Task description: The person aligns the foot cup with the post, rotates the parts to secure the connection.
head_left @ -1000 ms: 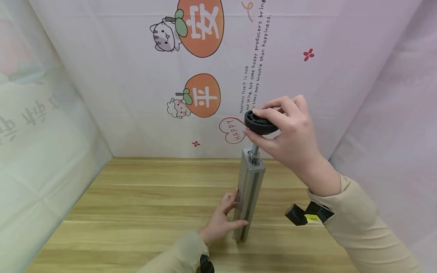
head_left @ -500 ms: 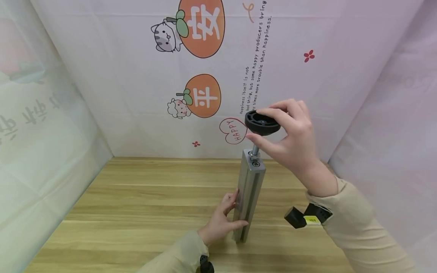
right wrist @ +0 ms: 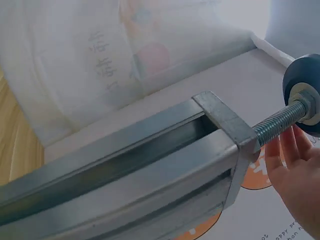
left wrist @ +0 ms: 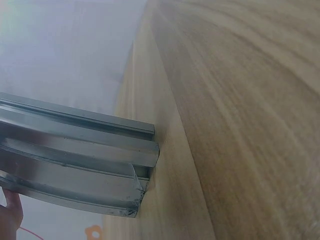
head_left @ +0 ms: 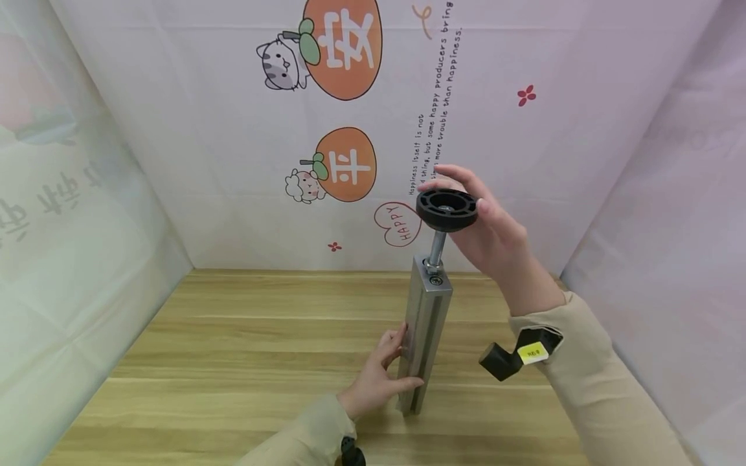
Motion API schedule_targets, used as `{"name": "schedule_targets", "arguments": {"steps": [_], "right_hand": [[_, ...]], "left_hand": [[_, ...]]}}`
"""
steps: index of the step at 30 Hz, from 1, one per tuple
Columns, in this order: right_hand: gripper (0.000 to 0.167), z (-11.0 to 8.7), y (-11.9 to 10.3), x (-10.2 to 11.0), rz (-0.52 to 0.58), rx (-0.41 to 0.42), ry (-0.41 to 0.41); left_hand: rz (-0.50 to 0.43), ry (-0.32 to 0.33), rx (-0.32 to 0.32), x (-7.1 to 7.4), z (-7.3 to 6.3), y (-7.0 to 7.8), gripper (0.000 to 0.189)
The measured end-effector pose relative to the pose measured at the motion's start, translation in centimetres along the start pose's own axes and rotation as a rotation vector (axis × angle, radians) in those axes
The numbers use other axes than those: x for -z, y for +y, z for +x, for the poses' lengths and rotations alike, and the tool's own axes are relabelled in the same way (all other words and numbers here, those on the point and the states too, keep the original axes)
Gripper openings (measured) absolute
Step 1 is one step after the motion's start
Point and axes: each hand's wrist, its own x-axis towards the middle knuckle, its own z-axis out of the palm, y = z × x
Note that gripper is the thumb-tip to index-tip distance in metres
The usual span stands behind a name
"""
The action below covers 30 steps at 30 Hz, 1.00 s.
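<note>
Left hand [head_left: 373, 383]: holds low on the metal bar [head_left: 429, 323] | metal bar: stands up on the wooden table [head_left: 233, 349], between the hands | right hand [head_left: 500, 243]: up high, bent round the black foot [head_left: 445, 221] on the screw [head_left: 438, 248] on top

Looking at a silver grooved profile [head_left: 428, 323], upright on the table [head_left: 262, 362], topped by a threaded rod [head_left: 438, 247] carrying a round black foot [head_left: 446, 221], hollow face up!
</note>
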Motion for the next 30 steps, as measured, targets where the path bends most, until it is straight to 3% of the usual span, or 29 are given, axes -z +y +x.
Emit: {"name": "schedule_targets", "arguments": {"steps": [2, 5, 8, 14, 24, 30], "right_hand": [[0.048, 0.2, 0.2, 0.1, 0.118, -0.038, -0.043], [0.046, 0.5, 0.4, 0.0, 0.248, -0.059, -0.039], [0.044, 0.8, 0.6, -0.3, 0.291, -0.028, -0.016], [0.038, 1.1, 0.9, -0.4, 0.281, 0.038, -0.052], [0.034, 0.9, 1.2, -0.3, 0.286, 0.051, -0.069], [0.034, 0.8, 1.3, -0.1, 0.182, 0.089, -0.065]], "left_hand": [[0.002, -0.002, -0.010, 0.0, 0.0, -0.2, 0.093], [-0.001, -0.003, -0.015, -0.1, 0.0, -0.4, 0.092], [-0.004, -0.002, -0.018, -0.1, 0.0, -0.5, 0.092], [-0.002, -0.001, -0.036, -0.1, 0.0, -0.4, 0.093], [-0.006, 0.000, -0.035, 0.0, 0.0, -0.2, 0.093], [-0.011, 0.005, -0.042, -0.1, 0.0, -0.2, 0.093]]}}
